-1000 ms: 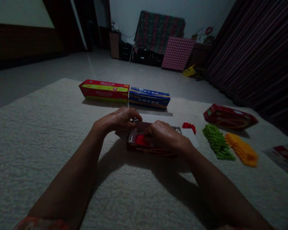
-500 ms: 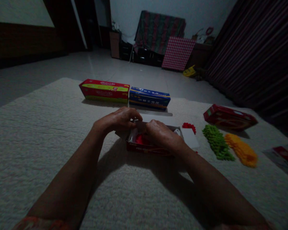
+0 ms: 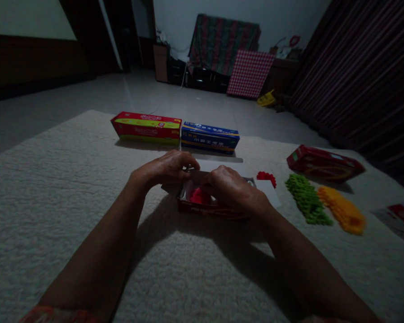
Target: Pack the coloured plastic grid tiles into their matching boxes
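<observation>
An open red cardboard box [image 3: 212,210] lies on the pale quilted cover, its white lid flap laid back on the far side. My left hand [image 3: 170,165] bends over the box's far left corner, fingers curled and closed at its edge. Over the middle of the box is my right hand [image 3: 227,183], its fingers closed and pointing inward near the left fingertips. What they pinch is hidden. Inside the box, below the right fingers, shows a red scalloped piece [image 3: 200,195]. A white side flap [image 3: 268,192] sticks out at the right end.
A red-and-yellow box [image 3: 147,128] and a blue box [image 3: 210,138] stand beyond. To the right are red scalloped pieces [image 3: 266,178], a green bundle [image 3: 307,199], an orange bundle [image 3: 342,211], a dark red box [image 3: 325,164] and a plastic packet [image 3: 399,220].
My right hand has shifted slightly up and to the right, so more of the red piece in the box shows. My left hand stays at the corner.
</observation>
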### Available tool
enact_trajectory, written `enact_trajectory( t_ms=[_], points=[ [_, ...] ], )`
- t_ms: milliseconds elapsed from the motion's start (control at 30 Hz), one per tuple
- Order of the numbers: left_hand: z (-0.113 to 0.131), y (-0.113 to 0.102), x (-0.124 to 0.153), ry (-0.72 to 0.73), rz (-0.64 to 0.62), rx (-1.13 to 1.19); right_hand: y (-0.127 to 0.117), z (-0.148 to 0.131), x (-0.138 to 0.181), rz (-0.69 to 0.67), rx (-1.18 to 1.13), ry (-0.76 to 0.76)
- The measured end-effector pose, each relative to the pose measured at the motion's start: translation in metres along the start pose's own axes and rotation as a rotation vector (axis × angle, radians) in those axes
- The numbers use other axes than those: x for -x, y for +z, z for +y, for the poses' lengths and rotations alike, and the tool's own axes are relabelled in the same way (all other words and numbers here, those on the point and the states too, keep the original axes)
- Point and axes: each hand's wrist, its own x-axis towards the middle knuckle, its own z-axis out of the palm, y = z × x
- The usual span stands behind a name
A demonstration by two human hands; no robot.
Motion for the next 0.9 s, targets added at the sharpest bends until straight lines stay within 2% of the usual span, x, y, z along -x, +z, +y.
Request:
enact_trajectory(
  t_ms=[100, 200, 300, 367, 400, 467, 567, 633, 733, 800, 900],
  points=[
    [0.000, 0.000, 0.000, -0.011, 0.004, -0.001, -0.004, 0.014, 0.006, 0.063, -0.050, -0.009],
    [0.002, -0.001, 0.000, -0.010, 0.001, -0.005, -0.014, 0.044, 0.023, 0.236, -0.099, -0.037],
    [0.004, -0.001, 0.000, -0.026, -0.001, -0.019, -0.022, 0.090, 0.048, 0.451, -0.121, 0.111],
    [0.002, 0.000, 0.000, -0.040, 0.026, -0.021, -0.021, 0.123, 0.064, 0.535, -0.124, 0.247],
    [0.001, 0.001, 0.000, -0.034, 0.033, -0.015, -0.019, 0.138, 0.071, 0.529, -0.122, 0.311],
    [-0.003, 0.003, -0.001, -0.034, 0.040, -0.002, -0.010, 0.163, 0.080, 0.432, -0.112, 0.430],
    [-0.006, 0.005, -0.002, -0.022, 0.041, 0.029, 0.007, 0.186, 0.082, 0.292, -0.102, 0.508],
    [-0.007, 0.005, -0.003, -0.004, 0.038, 0.039, 0.018, 0.194, 0.076, 0.242, -0.100, 0.484],
    [-0.007, 0.005, -0.003, -0.008, 0.043, 0.024, 0.031, 0.199, 0.068, 0.265, -0.094, 0.394],
    [-0.007, 0.005, -0.004, -0.020, 0.046, 0.019, 0.035, 0.200, 0.064, 0.277, -0.085, 0.379],
    [-0.006, 0.003, -0.003, -0.030, 0.032, 0.023, 0.034, 0.197, 0.062, 0.209, -0.075, 0.392]
  ],
)
